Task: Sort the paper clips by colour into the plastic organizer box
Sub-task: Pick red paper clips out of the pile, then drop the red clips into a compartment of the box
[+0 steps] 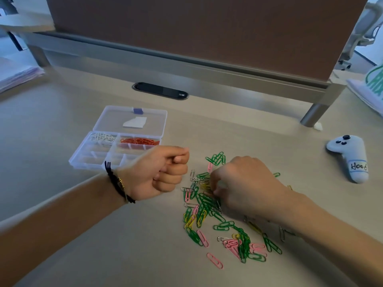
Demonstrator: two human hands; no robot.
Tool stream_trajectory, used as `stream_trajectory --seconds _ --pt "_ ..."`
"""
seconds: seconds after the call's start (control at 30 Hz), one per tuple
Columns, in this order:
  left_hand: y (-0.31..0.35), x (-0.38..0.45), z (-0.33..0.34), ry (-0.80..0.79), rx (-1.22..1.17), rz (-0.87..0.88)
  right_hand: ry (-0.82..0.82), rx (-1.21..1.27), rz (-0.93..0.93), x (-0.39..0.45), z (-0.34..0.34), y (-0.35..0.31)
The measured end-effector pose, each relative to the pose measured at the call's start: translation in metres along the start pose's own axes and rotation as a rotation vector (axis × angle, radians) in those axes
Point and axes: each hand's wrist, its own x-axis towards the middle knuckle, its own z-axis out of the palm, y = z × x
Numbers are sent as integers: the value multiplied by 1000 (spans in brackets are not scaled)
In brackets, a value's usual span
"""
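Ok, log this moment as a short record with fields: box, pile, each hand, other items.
box: organizer box, lid open, on the desk
filled: white clips in one back compartment, red clips in the one beside it
pile: loose clips, green, pink, yellow and silver, right of the box
left hand: fist above the desk, contents hidden
right hand: fingers down in the pile
other: white controller at far right
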Motion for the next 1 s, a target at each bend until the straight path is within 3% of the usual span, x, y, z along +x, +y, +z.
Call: stream_trajectory --seconds 0.23,0.4,0.57,0.67,0.77,0.9,1.0 --pt "-3 2 2 56 -36 -71 -69 -272 -83 8 -10 -6" --pt "-2 2 4 96 -84 -108 -46 -252 -89 10 -9 -2" --pt "1 5 4 118 -171 -159 -44 -373 -242 11 -9 -4" --pt "3 4 6 101 -208 -175 -9 -284 -211 13 -11 9" --pt "13 7 9 170 -392 -69 -13 -196 -208 13 -13 13" --pt "26 19 20 324 -741 136 -30 -265 -268 17 -7 10" --pt "20 23 23 299 -693 68 41 -347 -337 18 -2 6"
